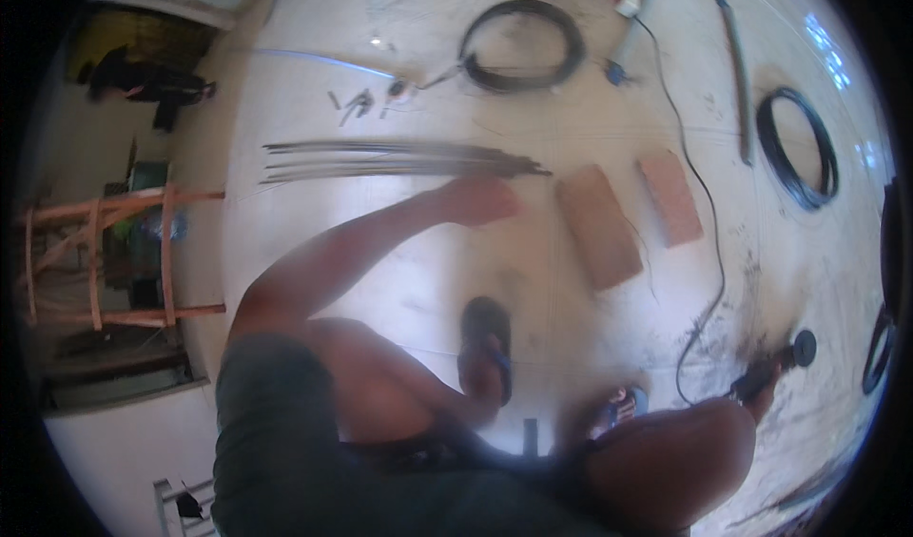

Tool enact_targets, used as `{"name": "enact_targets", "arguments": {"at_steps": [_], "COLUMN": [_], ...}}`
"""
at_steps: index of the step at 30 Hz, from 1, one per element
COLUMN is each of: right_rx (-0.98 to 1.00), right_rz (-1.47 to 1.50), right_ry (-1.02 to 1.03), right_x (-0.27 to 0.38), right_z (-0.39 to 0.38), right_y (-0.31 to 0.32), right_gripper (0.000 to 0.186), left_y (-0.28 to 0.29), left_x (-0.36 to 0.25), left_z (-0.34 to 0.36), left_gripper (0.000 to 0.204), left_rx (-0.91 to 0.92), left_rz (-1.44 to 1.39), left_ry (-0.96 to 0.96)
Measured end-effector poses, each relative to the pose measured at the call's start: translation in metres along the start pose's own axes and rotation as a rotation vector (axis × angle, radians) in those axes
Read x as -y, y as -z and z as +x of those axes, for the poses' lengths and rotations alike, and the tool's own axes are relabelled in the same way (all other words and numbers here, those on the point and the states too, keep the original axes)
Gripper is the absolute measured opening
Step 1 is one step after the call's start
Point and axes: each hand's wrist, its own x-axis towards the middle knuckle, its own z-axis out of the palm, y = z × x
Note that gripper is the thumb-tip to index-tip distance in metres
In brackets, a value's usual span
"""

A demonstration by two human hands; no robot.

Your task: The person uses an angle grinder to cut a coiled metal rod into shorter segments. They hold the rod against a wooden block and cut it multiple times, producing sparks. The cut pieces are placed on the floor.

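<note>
While the right hand (762, 401) holds a grinder (757, 382) below right of the larger brick (599, 225), the left hand (483, 200) is at thin rods (380, 159) left of it, grip too blurred to tell. Right of that brick lie a smaller brick (670, 199) and a black cable (715, 223).

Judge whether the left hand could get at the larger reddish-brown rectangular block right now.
Probably yes: the left hand is just left of the larger reddish-brown rectangular block, with nothing visible blocking the gap. Blur hides whether it is gripping the thin dark straight rods beside it.
</note>
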Motion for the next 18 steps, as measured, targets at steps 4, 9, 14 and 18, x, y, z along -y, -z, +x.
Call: {"name": "enact_targets", "arguments": {"at_steps": [4,9,14,18], "right_rx": [-0.028,-0.051,-0.100,-0.104], "right_rz": [-0.050,-0.107,-0.144,-0.199], "right_ry": [0.028,0.024,0.014,0.010], "right_x": [0.015,0.021,0.019,0.022], "right_z": [-0.004,-0.009,-0.017,-0.022], "right_y": [-0.006,-0.017,-0.011,-0.029], "right_gripper": [0.055,0.059,0.064,0.068], "left_y": [-0.001,0.011,-0.035,-0.059], "left_x": [0.002,0.000,-0.008,0.000], "left_z": [0.005,0.042,0.132,0.171], "left_gripper": [0.042,0.037,0.036,0.036], "left_rx": [0.051,-0.057,-0.218,-0.295], "left_rz": [0.047,0.134,0.158,0.054], "left_ry": [0.192,0.073,0.311,0.436]}}
